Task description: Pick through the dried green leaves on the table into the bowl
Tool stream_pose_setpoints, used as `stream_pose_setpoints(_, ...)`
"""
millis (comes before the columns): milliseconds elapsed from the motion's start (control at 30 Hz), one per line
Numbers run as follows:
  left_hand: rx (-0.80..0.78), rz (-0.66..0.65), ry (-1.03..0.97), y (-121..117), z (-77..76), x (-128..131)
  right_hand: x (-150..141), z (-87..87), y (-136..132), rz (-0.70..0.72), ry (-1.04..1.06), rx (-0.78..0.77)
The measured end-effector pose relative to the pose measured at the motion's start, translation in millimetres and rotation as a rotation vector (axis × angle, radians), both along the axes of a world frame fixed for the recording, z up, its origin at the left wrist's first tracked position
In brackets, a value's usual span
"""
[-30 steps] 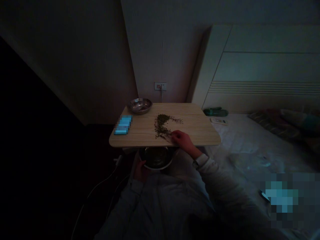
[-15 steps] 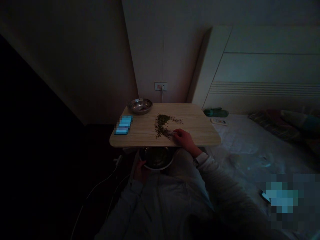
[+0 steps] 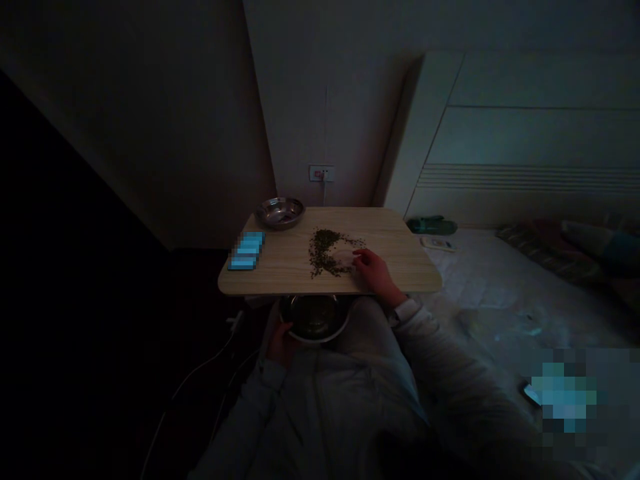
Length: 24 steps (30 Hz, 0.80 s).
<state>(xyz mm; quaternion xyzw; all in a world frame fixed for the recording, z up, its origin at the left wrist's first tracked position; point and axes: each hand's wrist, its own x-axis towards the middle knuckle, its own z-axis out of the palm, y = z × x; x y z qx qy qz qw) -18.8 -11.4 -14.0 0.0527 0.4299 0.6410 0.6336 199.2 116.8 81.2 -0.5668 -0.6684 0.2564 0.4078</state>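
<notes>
Small dark-green grains (image 3: 326,252) lie in a loose, curved heap on the light wooden table (image 3: 280,267). At the right of the heap, my right hand (image 3: 371,268) has its fingers closed on a pale, see-through piece (image 3: 343,256), low over the tabletop; its exact kind is too dim to tell. Below the table's front edge, a metal bowl (image 3: 313,339) rests at my lap. My left hand (image 3: 283,341) grips its left rim, with the thumb over the edge. Dark contents in this bowl cannot be made out.
Another metal bowl (image 3: 281,213) stands at the table's back left corner, with a lit phone (image 3: 247,251) in front of it. A bed (image 3: 465,280) lies to the right, holding a green bottle (image 3: 433,225) and a pale remote-like object (image 3: 438,244). A cable (image 3: 173,393) runs at the left.
My right hand has moved slightly up and right, away from the table's front edge, with the see-through piece. A few grains by it have shifted. My left hand stays on the bowl.
</notes>
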Motion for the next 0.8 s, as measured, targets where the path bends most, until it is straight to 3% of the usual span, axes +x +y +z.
stream_pose_setpoints(200, -0.065, 0.024, 0.0, 0.5, 2.9, 1.2, -17.5, 5.6, -6.6, 0.096, -0.12, 0.056)
stream_pose_setpoints(467, -0.042, 0.029, 0.0, 1.0, 0.7, 0.3, -38.6, 6.9, 9.9, 0.103, -0.196, 0.053)
stream_pose_setpoints(800, -0.046, 0.059, -0.004, -0.8, 9.4, 4.0, -25.6, 5.9, 15.2, 0.002, -0.212, -0.02)
